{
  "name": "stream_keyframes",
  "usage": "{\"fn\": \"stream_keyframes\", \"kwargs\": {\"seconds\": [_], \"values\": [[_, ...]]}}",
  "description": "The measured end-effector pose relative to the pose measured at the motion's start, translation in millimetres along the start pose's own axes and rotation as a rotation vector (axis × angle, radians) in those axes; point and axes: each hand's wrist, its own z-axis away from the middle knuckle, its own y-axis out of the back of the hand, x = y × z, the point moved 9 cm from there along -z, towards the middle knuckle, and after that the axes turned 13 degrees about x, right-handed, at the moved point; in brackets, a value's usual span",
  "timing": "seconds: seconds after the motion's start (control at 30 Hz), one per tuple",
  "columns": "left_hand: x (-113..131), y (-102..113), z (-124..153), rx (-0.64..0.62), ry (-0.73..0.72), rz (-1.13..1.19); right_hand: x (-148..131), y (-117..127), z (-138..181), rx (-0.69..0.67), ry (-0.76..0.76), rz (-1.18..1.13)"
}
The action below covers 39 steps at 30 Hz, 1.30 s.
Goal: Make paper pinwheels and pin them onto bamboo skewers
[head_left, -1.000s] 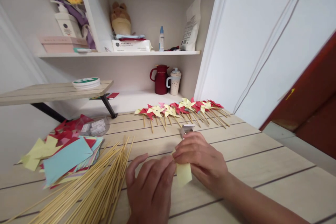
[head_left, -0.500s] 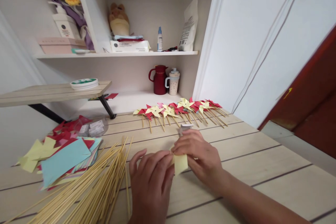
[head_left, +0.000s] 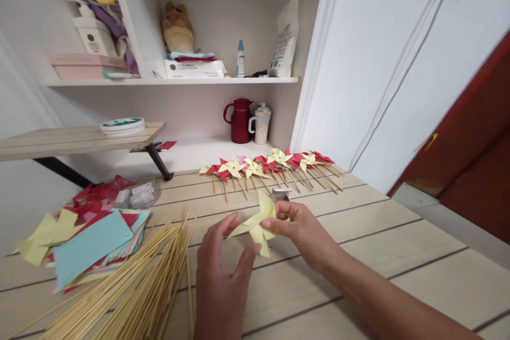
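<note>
A pale yellow paper pinwheel (head_left: pixel 255 224) faces me above the table, its blades spread around a small centre. My right hand (head_left: pixel 300 226) pinches it near the centre between thumb and fingers. Just left of it, my left hand (head_left: pixel 225 263) has thumb and fingers apart around the left and lower blades; the thumb tip is close to the lower blade, and I cannot tell if it touches. Behind my right hand stands a small grey-white box (head_left: pixel 281 194), partly covered. A bundle of thin wooden sticks (head_left: pixel 147 281) lies left of my left hand.
Finished red and yellow pinwheels on sticks (head_left: pixel 279 162) lie in a row along the back. At left are a pile of coloured paper (head_left: pixel 91 241) and a clear container (head_left: pixel 141 195). A raised wooden shelf (head_left: pixel 79 135), red jug (head_left: pixel 240 122) and cup (head_left: pixel 261 126) stand behind.
The yellow paper, earlier folded small between both hands, now shows as an opened pinwheel turned toward me. My left hand has let go and spread its fingers; the right keeps its pinch.
</note>
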Motion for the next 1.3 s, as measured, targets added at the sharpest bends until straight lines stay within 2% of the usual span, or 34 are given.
{"fn": "stream_keyframes", "kwargs": {"seconds": [0.1,0.23,0.4,0.43,0.5,0.57,0.63,0.73,0.83,0.93,1.13,1.3], "values": [[-1.2,-2.8,-0.8,-0.030,0.039,0.005,2.0,-1.2,1.9,-0.026,-0.008,0.028],[0.7,-4.7,-2.6,-0.067,-0.008,-0.016,3.4,-6.8,6.1,-0.100,0.020,0.129],[1.9,-6.0,-2.2,-0.069,-0.065,-0.034,-7.5,-10.1,12.0,-0.086,0.165,0.319],[4.1,-5.0,-2.1,-0.056,-0.081,-0.035,-14.1,-10.3,13.7,-0.067,0.247,0.364],[13.8,-0.9,-2.0,-0.018,-0.150,-0.022,-35.2,-13.9,22.5,-0.049,0.519,0.431],[29.6,4.8,-0.7,0.018,-0.271,-0.010,-57.9,-19.6,41.6,-0.069,0.863,0.459],[48.4,10.6,3.4,0.044,-0.435,-0.012,-71.3,-22.3,61.6,-0.097,1.128,0.473],[68.8,16.7,11.4,0.070,-0.644,-0.042,-79.9,-20.6,77.5,-0.104,1.303,0.492],[76.8,18.2,16.2,0.077,-0.746,-0.065,-83.6,-19.6,84.5,-0.098,1.365,0.488],[78.8,18.3,17.7,0.088,-0.776,-0.059,-81.4,-21.2,83.2,-0.094,1.350,0.498],[73.9,14.8,16.9,0.123,-0.775,-0.080,-69.5,-25.4,72.2,-0.073,1.289,0.571],[57.1,6.0,12.3,0.122,-0.693,-0.128,-60.5,-26.0,59.0,-0.049,1.269,0.601]]}}
